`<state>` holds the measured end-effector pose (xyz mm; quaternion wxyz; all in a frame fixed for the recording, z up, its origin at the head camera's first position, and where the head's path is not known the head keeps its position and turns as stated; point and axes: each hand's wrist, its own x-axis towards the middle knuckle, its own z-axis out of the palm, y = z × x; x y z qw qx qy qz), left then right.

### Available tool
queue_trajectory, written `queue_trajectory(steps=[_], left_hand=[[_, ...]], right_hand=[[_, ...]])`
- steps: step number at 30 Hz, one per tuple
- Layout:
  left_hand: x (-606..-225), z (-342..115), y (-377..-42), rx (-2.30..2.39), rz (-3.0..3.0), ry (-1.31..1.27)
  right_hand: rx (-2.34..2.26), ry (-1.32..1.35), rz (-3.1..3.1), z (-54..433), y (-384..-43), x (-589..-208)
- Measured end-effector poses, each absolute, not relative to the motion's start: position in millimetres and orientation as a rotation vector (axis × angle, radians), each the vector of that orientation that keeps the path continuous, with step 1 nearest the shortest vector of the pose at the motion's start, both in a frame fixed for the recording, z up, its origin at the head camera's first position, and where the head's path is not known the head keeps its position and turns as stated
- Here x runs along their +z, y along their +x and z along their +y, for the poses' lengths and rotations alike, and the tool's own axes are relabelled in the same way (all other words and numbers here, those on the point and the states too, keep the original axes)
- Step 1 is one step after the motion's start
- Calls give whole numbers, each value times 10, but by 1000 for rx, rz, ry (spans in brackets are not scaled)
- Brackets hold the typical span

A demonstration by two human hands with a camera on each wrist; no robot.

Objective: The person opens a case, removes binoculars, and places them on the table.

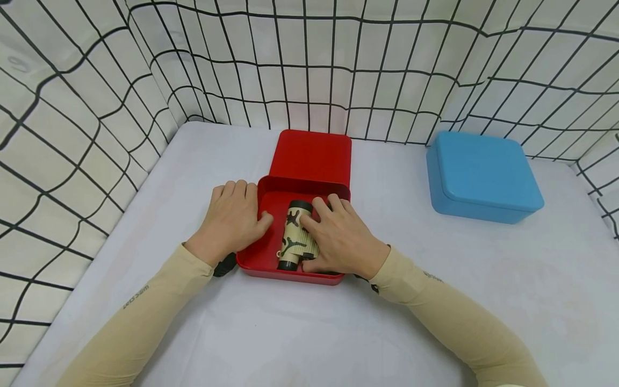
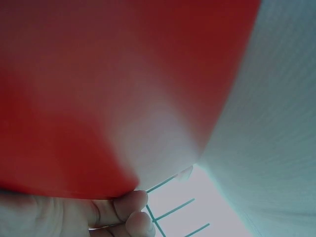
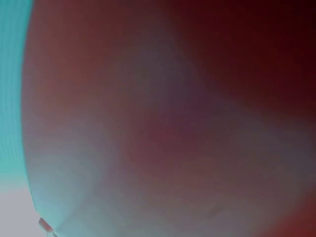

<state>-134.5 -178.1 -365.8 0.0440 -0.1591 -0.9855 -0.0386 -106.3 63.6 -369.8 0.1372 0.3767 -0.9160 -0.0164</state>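
An open red box (image 1: 256, 260) stands on the white table, its lid (image 1: 311, 156) folded back away from me. Camouflage-patterned binoculars (image 1: 293, 236) with black ends lie inside it, one barrel in sight and the rest mostly under my right hand (image 1: 345, 242). That hand reaches over the box's right wall and grips the binoculars with bent fingers. My left hand (image 1: 232, 217) holds the box's left wall, thumb over the rim and fingers outside. In the left wrist view its fingers (image 2: 131, 207) lie against the red wall. Only blurred red surface fills most of the right wrist view.
A closed blue box (image 1: 488, 172) sits at the right rear of the table. Black wire grid (image 1: 307, 67) encloses the left, back and right sides. Something black (image 1: 224, 265) lies beside the red box under my left wrist.
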Motion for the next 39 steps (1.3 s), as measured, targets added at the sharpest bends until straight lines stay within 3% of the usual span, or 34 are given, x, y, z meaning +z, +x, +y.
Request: queue_trajectory(steps=[21,39], left_hand=[[-3652,-1792,-1320,-123,-2986,-516],[-3648,-1814,-1310,-102,-2972,-515]], right_hand=[[-45,1096,-2593,626,-1069,-3676],[-107,1065,-2604,656,-1051,-3418]])
